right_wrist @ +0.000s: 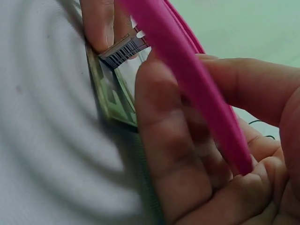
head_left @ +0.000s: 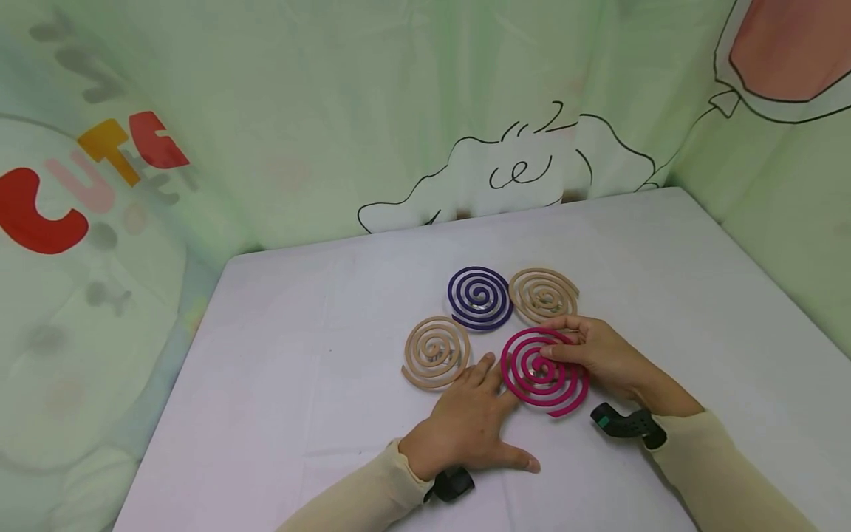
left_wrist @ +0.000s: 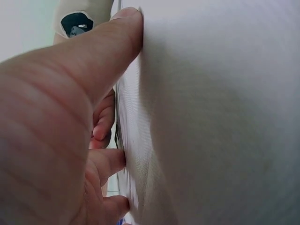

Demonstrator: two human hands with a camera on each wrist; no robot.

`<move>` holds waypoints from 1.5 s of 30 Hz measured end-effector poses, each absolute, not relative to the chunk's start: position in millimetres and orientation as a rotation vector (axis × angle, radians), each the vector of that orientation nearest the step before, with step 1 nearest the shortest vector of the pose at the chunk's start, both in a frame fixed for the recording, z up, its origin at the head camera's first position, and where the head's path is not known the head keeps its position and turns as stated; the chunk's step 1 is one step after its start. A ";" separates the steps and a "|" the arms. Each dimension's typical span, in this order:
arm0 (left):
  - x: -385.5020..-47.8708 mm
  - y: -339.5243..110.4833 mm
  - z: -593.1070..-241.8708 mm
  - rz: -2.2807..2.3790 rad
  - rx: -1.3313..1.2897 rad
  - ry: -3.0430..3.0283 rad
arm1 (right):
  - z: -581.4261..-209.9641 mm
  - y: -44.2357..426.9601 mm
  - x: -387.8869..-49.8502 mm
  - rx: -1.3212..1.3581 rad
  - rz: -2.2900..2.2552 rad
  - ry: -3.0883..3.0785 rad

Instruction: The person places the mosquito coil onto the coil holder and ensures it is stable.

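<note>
My right hand [head_left: 608, 362] pinches a bright pink spiral coil [head_left: 540, 367], shaped like a mosquito coil, with the thumb on top near its centre. In the right wrist view the pink coil [right_wrist: 187, 75] is tilted, fingers behind it. My left hand [head_left: 465, 425] rests on the table with fingers spread and thumb out, its fingertips partly beneath the pink coil. A flat, glossy green piece with a barcode [right_wrist: 126, 52] lies under fingertips in that wrist view; what it is I cannot tell. Beside the left fingertips lies a tan coil [head_left: 432, 349].
Behind the hands lie a dark purple coil [head_left: 479, 295] and a second tan coil [head_left: 545, 297], edges touching or nearly so. Something shiny shows through their gaps. The white-covered table [head_left: 279, 369] meets a green printed curtain [head_left: 299, 111]. Both wrists wear black devices [head_left: 621, 423].
</note>
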State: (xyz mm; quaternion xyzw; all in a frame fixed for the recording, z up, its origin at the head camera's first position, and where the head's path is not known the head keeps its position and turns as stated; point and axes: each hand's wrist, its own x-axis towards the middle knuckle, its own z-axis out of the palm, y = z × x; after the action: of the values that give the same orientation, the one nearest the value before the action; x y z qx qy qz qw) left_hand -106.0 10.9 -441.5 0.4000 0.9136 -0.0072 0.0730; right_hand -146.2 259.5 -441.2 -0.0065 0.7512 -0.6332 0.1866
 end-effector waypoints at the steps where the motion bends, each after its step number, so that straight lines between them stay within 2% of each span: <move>1: -105.9 10.8 -441.3 -0.023 1.203 2.744 | -441.4 259.4 -146.2 -0.016 -1.776 2.123; 21: -107.0 11.0 -441.1 -0.027 1.207 2.747 | -438.3 266.5 -143.3 -0.189 -1.712 2.126; 45: -106.1 11.0 -442.4 -0.039 1.203 2.751 | -439.7 265.3 -144.0 -0.213 -1.791 2.051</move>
State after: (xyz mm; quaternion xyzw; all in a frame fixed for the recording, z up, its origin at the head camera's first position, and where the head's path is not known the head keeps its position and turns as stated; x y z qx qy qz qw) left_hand -106.1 11.0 -442.4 0.3995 0.9140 -0.0128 0.0692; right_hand -144.0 265.3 -439.7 -0.0762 0.7352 -0.6420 0.2036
